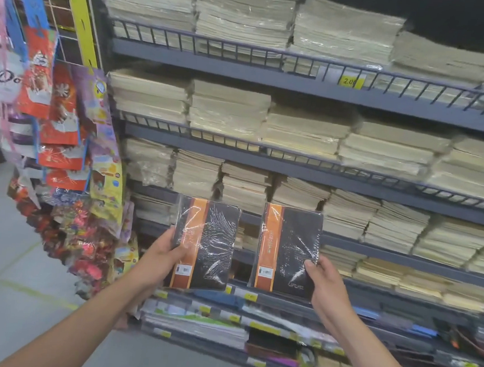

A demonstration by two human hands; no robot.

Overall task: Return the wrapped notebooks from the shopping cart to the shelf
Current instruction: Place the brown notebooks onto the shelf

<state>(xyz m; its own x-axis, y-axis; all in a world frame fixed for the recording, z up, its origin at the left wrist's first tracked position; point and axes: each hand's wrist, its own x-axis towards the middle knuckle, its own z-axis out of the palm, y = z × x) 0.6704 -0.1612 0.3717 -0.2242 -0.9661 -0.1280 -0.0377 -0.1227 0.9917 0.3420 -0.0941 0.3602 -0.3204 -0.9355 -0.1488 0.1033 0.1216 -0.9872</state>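
Towering over the aisle, a grey metal shelf unit [216,64] carries tier after tier of cream paper stacks [229,115] in clear film, each tier fronted by a low wire rail [166,34], with a yellow price tag [349,81] clipped to the upper one. Packed close against the unit's left end hangs a display of bright printed packets [63,103] in red, orange, purple and yellow, reaching down towards the grey floor [2,235], where a faint yellow line [29,290] runs. Lower down, the bottom tiers hold flat coloured stationery [199,323] behind more yellow tags. The paper stacks fill the tiers right to the rails, so little open space shows behind what the person holds up. Both arms reach forward, hands well apart. The left hand [167,254] grips the left wrapped notebook [209,245] by its left edge, thumb across the front; the right hand [325,284] grips the right wrapped notebook [287,248] at its lower right corner, thumb on the cover. Both notebooks are black with an orange band down the left side and glossy, wrinkled wrap, held upright and facing the person, side by side with a clear gap between them, in front of the middle tiers.
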